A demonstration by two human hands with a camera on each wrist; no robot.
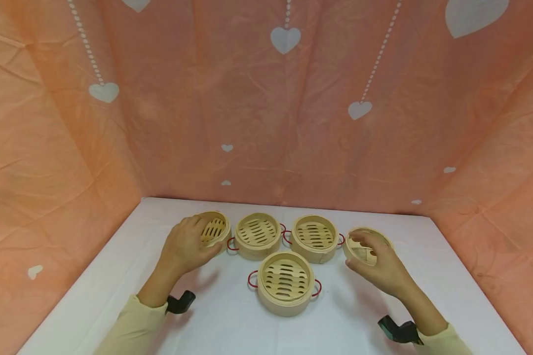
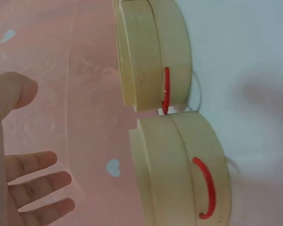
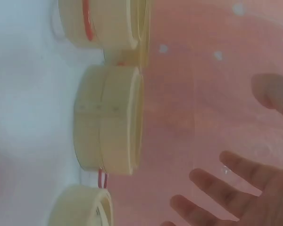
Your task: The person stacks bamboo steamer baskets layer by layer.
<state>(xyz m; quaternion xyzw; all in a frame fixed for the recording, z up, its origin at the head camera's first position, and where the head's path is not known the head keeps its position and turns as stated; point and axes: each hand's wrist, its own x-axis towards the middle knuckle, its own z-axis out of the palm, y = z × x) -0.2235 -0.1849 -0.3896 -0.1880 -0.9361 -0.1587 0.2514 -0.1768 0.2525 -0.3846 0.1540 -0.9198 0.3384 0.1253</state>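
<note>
Overall, five steamers (image 1: 257,231) stood on the tabletop (image 1: 231,323): four in a rear row, one centred in front (image 1: 286,280). Both hands were open, fingers spread, and gripped nothing. The left hand (image 1: 184,245) was positioned at the leftmost steamer (image 1: 215,229); the right hand (image 1: 379,265), at the rightmost steamer (image 1: 360,253). Rim contact could not be determined. Red handles (image 2: 210,186) projected from several steamers.

Five bamboo steamer baskets (image 1: 286,282), two hands (image 1: 185,244), two sleeves (image 1: 131,325), two black wrist devices (image 1: 180,302), one white table (image 1: 231,328)
</note>
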